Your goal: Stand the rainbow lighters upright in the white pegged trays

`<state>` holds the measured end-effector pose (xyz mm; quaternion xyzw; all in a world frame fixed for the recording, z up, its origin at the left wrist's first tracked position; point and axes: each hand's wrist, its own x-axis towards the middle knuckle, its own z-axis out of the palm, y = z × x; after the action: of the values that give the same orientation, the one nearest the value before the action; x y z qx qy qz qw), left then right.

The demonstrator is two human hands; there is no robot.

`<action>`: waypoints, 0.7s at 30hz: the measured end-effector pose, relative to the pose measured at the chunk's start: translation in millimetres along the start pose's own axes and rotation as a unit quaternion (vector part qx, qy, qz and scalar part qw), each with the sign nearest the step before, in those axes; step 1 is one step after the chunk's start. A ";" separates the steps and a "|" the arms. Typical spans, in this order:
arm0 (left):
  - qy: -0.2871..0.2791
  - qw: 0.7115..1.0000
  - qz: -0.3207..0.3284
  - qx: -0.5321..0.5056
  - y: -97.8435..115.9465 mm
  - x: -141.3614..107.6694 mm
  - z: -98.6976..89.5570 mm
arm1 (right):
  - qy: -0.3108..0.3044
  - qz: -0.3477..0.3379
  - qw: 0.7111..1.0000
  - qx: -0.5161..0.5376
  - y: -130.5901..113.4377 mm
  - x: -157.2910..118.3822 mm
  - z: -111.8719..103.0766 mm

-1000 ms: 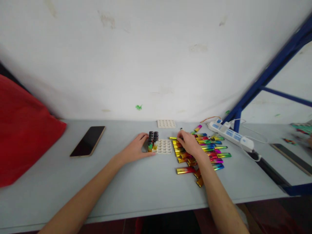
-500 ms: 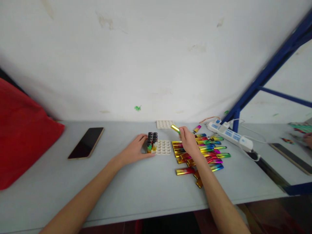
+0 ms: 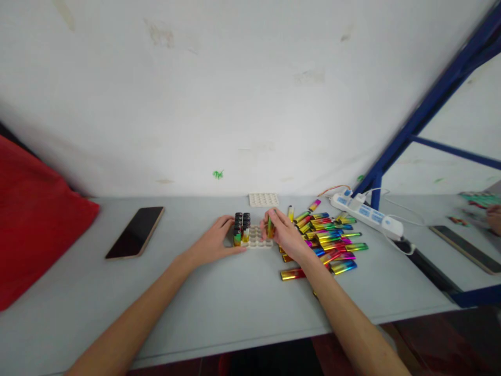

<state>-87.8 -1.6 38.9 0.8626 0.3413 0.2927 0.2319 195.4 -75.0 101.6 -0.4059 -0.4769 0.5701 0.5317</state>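
A white tray (image 3: 259, 241) with rows of round holes lies on the table in front of me. Two rows of lighters (image 3: 241, 230) with black tops stand upright at its left end. My left hand (image 3: 213, 243) curls round that end, thumb along the near edge and fingers behind, gripping the tray. Above the tray's right part, my right hand (image 3: 285, 236) pinches a yellow-green lighter (image 3: 270, 228), held roughly upright; fingers hide part of it. Right of the tray, partly behind my right hand and forearm, spreads a pile of shiny multicoloured lighters (image 3: 332, 241).
A second holed tray (image 3: 263, 199) lies near the wall. A phone (image 3: 135, 233) and a red cloth or bag (image 3: 35, 219) are on the left. On the right are a white power strip (image 3: 366, 215), a blue metal frame (image 3: 407, 128), another phone (image 3: 464, 248) and another person's hand (image 3: 493, 216).
My right hand has moved left from the pile to above the tray, turning the lighter from slanted to roughly upright. My left hand has stayed at the tray's left end.
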 end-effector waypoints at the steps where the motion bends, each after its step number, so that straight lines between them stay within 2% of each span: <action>1: -0.001 1.000 0.000 0.001 -0.2 -0.1 -0.1 | -0.012 0.010 1.000 -0.004 1.2 -0.7 2.8; 3: -0.003 1.000 -0.001 0.001 -0.3 -0.3 0.0 | -0.011 0.022 0.999 -0.032 4.7 -1.0 7.1; 5: -0.002 1.000 0.000 -0.003 -0.1 -0.5 0.1 | 0.019 0.004 0.996 -0.093 8.9 -0.1 9.4; 8: 0.002 1.000 -0.001 -0.007 0.7 -0.7 0.0 | 0.073 -0.056 0.974 -0.209 14.7 2.0 8.8; 11: 0.000 1.000 -0.006 -0.005 1.7 -0.6 -0.8 | 0.103 -0.079 0.949 -0.286 17.2 2.8 4.6; 18: -0.005 1.000 -0.011 0.001 2.4 -0.2 -1.4 | 0.104 -0.091 0.931 -0.338 13.4 0.0 1.0; 21: -0.003 1.000 -0.012 0.000 2.9 -0.4 -0.7 | 0.075 -0.100 0.937 -0.326 10.1 -2.7 3.4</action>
<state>-87.2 -3.6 41.0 0.8594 0.3509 0.2869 0.2365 190.1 -77.9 92.4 -0.5488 -0.6334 0.2951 0.4588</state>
